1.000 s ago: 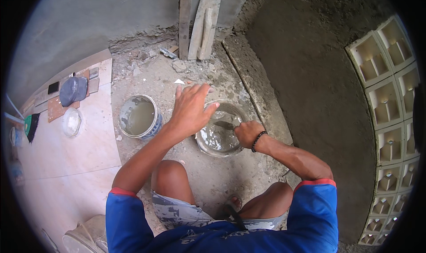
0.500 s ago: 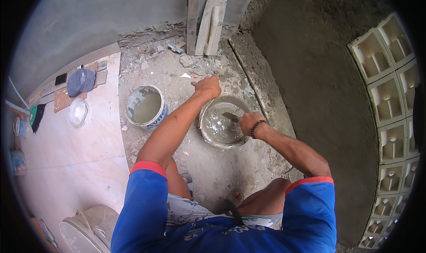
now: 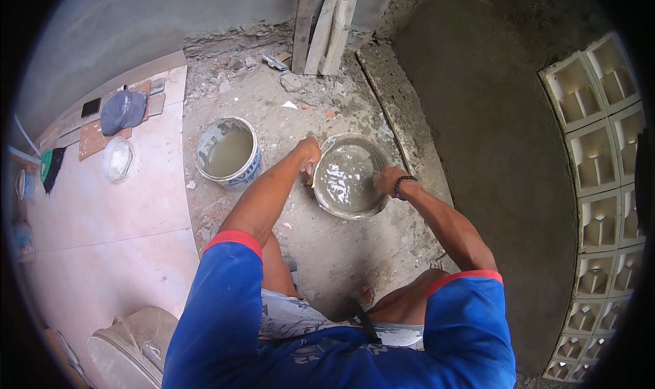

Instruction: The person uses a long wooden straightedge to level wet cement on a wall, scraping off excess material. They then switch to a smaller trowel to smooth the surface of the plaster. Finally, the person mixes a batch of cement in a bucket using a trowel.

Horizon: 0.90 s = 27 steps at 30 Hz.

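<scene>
A round bucket [image 3: 348, 214] of wet grey mortar [image 3: 349, 174] stands on the rough floor before me. My left hand [image 3: 308, 155] is at its far left rim, fingers curled closed against the edge. At the right rim my right hand [image 3: 387, 180], with a dark beaded bracelet at the wrist, is closed around a small trowel. Little of the tool shows, as the hand and the mix hide it. Left of my left forearm is a second bucket [image 3: 248, 173], white and blue, holding greyish liquid.
A long wooden float [image 3: 332, 31] and a plank [image 3: 304, 27] lean on the far wall. Fresh plaster [image 3: 501, 150] and vent blocks [image 3: 599, 154] are at right. On the left tiles [image 3: 109, 205] lie a cap [image 3: 123, 112], a tub [image 3: 117, 159] and a phone [image 3: 91, 107].
My left hand has come down from above the far rim to the bucket's left edge. The trowel blade, visible over the mortar before, is now mostly out of sight. The view shifted slightly.
</scene>
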### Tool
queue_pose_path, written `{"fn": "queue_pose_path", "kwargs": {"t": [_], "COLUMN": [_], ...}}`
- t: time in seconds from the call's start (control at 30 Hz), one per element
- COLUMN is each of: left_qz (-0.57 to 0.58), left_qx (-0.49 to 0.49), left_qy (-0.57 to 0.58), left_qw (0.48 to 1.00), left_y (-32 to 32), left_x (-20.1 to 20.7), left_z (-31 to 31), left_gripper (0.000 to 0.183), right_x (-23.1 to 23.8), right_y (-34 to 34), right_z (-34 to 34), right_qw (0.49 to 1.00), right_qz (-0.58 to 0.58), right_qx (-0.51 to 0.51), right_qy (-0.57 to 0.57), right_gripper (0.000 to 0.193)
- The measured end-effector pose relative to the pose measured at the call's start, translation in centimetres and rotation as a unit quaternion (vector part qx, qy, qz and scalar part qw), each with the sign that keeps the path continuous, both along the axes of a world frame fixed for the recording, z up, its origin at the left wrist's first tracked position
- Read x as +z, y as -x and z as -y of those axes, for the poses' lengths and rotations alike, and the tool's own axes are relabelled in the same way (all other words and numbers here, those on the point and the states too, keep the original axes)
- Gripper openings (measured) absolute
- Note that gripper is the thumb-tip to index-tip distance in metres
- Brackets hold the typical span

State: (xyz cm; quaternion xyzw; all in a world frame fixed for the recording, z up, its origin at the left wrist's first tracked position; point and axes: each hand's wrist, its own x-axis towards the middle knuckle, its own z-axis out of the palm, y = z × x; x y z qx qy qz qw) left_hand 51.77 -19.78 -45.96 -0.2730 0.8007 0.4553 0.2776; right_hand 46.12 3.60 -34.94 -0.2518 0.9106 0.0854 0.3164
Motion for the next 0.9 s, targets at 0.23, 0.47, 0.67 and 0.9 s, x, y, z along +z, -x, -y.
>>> {"fn": "queue_pose_path", "kwargs": {"t": [0.23, 0.47, 0.67, 0.9], "left_qz": [-0.037, -0.059, -0.054, -0.020], "left_qx": [0.036, 0.042, 0.048, 0.008], "left_qy": [-0.021, -0.016, -0.004, -0.022], "left_qw": [0.998, 0.997, 0.997, 1.000], "left_y": [-1.0, -0.8, -0.7, 1.7], "left_x": [0.4, -0.1, -0.5, -4.3], "left_z": [-0.1, -0.9, -0.2, 0.1], "left_gripper": [0.012, 0.013, 0.016, 0.017], "right_x": [3.2, -2.6, 6.3, 1.1], "right_y": [-3.7, -3.9, -3.9, -4.0], "right_z": [-0.8, -3.5, 1.1, -2.0], "right_qw": [0.946, 0.940, 0.931, 0.924], "right_qz": [-0.165, -0.110, -0.143, -0.119], "right_qx": [0.278, 0.319, 0.336, 0.362], "right_qy": [0.013, -0.057, -0.007, -0.028], "right_gripper": [0.020, 0.020, 0.020, 0.017]}}
